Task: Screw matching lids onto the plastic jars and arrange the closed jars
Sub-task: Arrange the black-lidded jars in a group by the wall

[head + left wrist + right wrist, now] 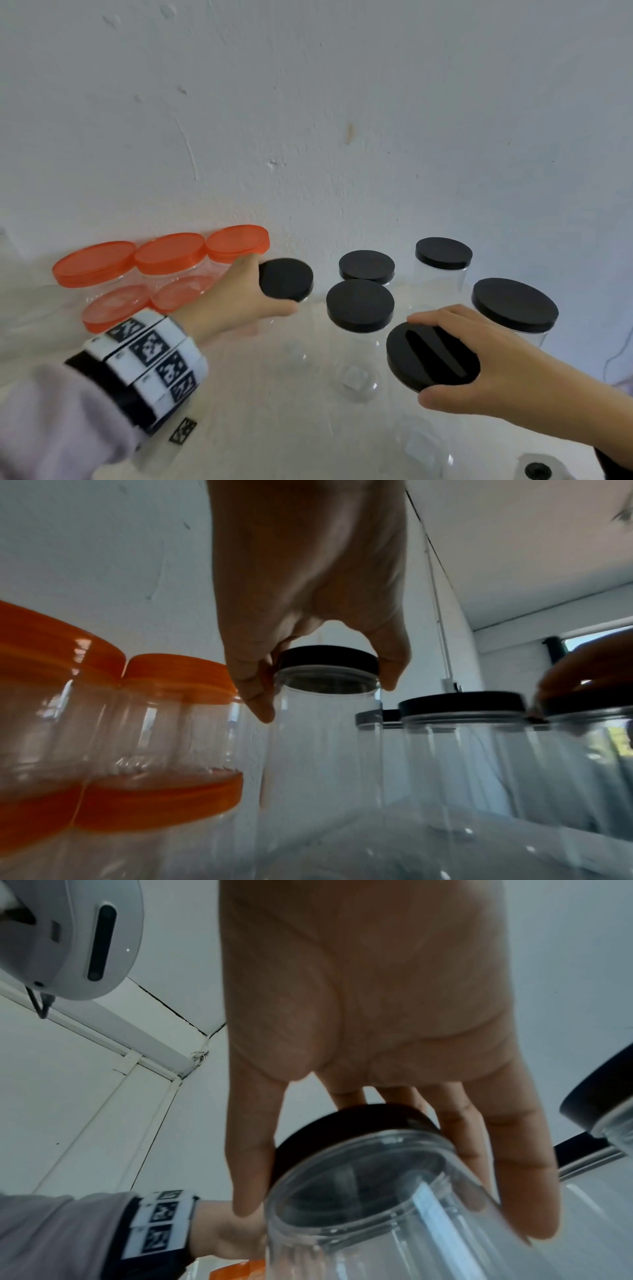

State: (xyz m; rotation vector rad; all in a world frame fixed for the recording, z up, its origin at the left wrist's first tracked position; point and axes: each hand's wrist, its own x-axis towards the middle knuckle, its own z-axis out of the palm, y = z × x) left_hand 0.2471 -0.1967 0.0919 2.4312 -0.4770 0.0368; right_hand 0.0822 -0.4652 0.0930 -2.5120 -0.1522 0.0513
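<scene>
Both hands grip black-lidded clear jars on a white surface against a white wall.

Nearest, the right hand point(479, 363) curls thumb and fingers round the black lid point(432, 358) of a clear jar point(394, 1204) — this jar sits tilted in the wrist view. Left of it, the left hand point(236, 301), in a marker-patterned wristband point(147, 359), pinches the rim of another black-lidded jar point(325, 723), just beside the orange-lidded jars point(164, 260) stacked against the scuffed wall point(308, 120). Four more black-lidded jars point(359, 305) stand between and beyond the hands on the white tabletop point(274, 428) — a window point(596, 639) shows far off.
</scene>
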